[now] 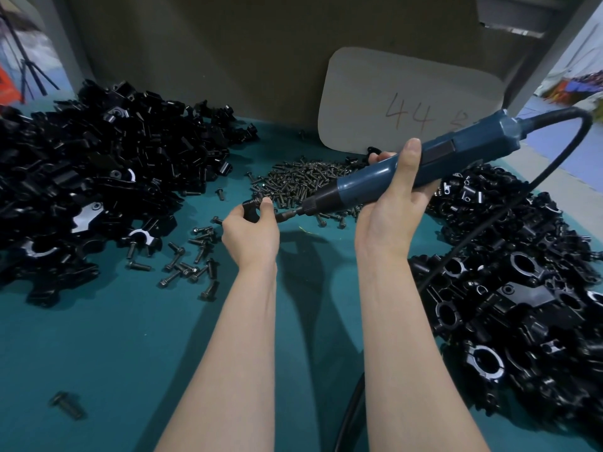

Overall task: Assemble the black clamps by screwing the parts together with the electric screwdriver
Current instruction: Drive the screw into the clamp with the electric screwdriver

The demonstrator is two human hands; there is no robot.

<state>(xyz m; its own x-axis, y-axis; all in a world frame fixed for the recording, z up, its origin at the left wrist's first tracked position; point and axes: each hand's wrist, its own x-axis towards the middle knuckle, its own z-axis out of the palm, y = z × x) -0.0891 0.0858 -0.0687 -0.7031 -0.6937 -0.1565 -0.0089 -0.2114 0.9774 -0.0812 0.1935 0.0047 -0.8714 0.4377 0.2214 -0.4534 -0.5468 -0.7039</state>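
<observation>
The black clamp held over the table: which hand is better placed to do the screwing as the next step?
Right. The right hand grips the electric screwdriver, and its tip points at the clamp. The left hand pinches that clamp, so it is occupied with steadying it.

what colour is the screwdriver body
Dark blue, with a black nose; the head view shows the screwdriver best.

Dim overall with a cool cast; light falls from above right, laying soft shadows on the teal table at centre. Small glints on the black clamp parts at left; wide-angle bending and smear toward edges, upper corners bright and blurred.
</observation>
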